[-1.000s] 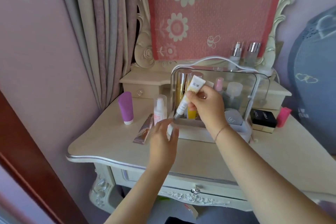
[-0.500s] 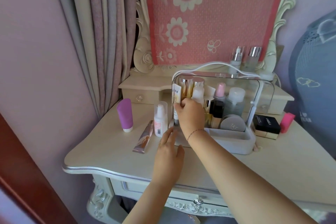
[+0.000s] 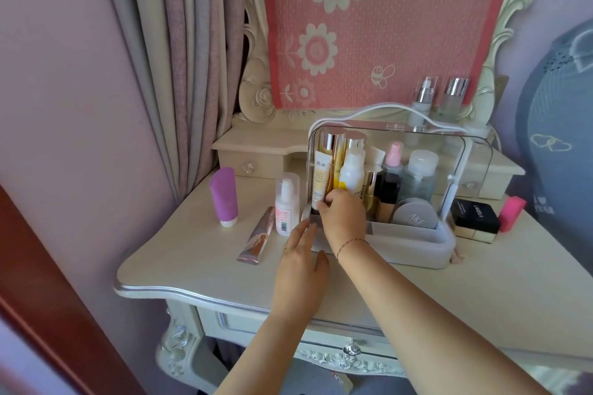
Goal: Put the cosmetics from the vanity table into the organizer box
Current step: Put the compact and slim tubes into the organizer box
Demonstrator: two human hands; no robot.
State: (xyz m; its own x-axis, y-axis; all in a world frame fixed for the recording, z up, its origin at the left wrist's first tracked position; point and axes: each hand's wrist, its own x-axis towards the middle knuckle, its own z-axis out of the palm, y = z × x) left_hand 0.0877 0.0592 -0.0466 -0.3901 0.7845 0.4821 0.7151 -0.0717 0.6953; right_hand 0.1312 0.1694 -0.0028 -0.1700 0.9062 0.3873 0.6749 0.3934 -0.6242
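A clear-lidded organizer box (image 3: 417, 245) with a white base stands on the vanity table (image 3: 199, 250). It holds several bottles and a round compact (image 3: 415, 216). My right hand (image 3: 343, 213) reaches into its left end, fingers closed on the bottom of a white BB cream tube (image 3: 322, 178) that stands upright inside. My left hand (image 3: 300, 263) rests flat and open on the table against the box's left front corner. Left of the box lie a rose-gold tube (image 3: 258, 239), a white pump bottle (image 3: 285, 204) and a purple tube (image 3: 223, 196).
A black compact (image 3: 476, 215) and a pink item (image 3: 512, 208) sit right of the box. Two silver-capped bottles (image 3: 439, 99) stand on the rear shelf. A curtain hangs at left, a pink floral cloth covers the mirror, and the table's front edge lies near my arms.
My right hand carried the BB cream tube from above the box down into its left end, where the tube now stands upright. My left hand stayed at the box's corner.
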